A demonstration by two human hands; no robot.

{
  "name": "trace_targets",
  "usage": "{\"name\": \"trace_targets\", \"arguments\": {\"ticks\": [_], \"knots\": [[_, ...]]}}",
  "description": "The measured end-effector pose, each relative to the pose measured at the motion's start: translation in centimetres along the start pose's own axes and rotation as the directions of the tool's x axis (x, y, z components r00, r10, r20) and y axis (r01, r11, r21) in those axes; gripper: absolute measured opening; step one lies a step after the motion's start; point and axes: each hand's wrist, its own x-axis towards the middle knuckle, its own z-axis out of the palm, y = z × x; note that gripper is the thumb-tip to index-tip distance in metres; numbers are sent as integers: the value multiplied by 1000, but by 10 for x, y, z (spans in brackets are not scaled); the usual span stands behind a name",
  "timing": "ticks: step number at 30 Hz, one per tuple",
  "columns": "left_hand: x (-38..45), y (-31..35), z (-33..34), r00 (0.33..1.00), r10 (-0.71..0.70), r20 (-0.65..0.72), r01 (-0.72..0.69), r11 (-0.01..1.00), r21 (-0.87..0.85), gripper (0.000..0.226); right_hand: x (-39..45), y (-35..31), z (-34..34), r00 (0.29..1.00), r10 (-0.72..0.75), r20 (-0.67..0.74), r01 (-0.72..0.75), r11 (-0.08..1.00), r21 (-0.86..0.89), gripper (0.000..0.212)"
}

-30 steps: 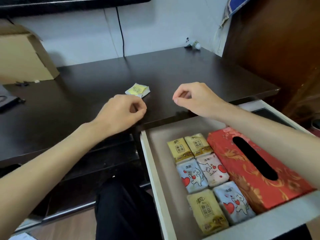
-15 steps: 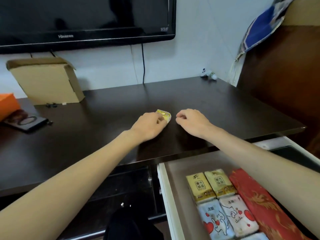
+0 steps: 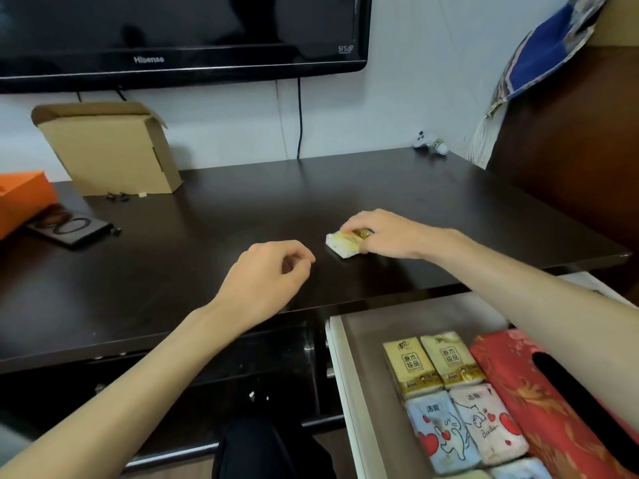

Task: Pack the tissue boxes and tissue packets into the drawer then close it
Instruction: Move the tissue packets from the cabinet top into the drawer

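Note:
A small yellow tissue packet (image 3: 344,246) lies on the dark desk (image 3: 207,216), and my right hand (image 3: 383,235) grips its right end. My left hand (image 3: 266,276) hovers just left of the packet with its fingers loosely curled and nothing in it. Below the desk edge the white drawer (image 3: 345,375) stands pulled out. Inside it are two yellow tissue packets (image 3: 432,363), two cat-print packets (image 3: 466,426) and a red tissue box (image 3: 539,409) partly hidden by my right forearm.
A cardboard box (image 3: 110,150) stands at the back left, with an orange box (image 3: 20,198) and a black phone-like slab (image 3: 69,228) at the left edge. A television (image 3: 179,36) hangs on the wall. A dark wooden cabinet (image 3: 570,150) rises on the right.
My left hand has let go of the yellow packet and drawn back left. My right hand has closed on the packet. The camera has tilted up, so less of the drawer shows.

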Motion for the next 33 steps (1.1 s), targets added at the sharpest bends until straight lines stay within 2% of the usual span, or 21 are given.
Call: {"name": "trace_targets", "arguments": {"ticks": [2,4,7,9,11,14,17,23,26,28,33], "knots": [[-3,2,3,1000,13,-6,-13,1000,5,17,-7,0,-6,1000,3,17,1,977,-215,29],[-1,5,8,1000,25,-1,-25,1000,17,17,-18,2,-7,1000,-18,-21,8,916,-402,37],[9,14,18,999,16,44,-20,997,79,20,-43,5,-2,994,-91,-56,51,864,-501,60],[10,23,27,998,16,64,-21,996,85,20,-61,10,5,986,-146,-79,84,849,-521,56],[0,35,38,996,56,64,-60,996,64,19,-73,17,10,973,-183,-140,96,875,-474,43],[-30,52,60,978,159,136,-165,986,36,17,-86,26,11,971,-158,-178,117,968,-223,32],[-51,60,81,943,233,235,-247,969,29,15,-98,31,9,976,-129,-175,125,992,-31,25],[-51,57,112,899,205,387,-296,936,191,37,-131,42,-1,982,-87,-168,97,994,56,25],[-48,58,122,892,178,415,-284,935,212,38,-165,48,-8,974,-106,-201,130,986,108,25],[-48,59,127,887,179,425,-290,933,213,37,-188,54,-7,975,-121,-185,137,988,76,23],[-51,57,131,884,195,426,-297,936,189,37,-218,70,16,995,-100,-15,98,989,-111,27]]}}
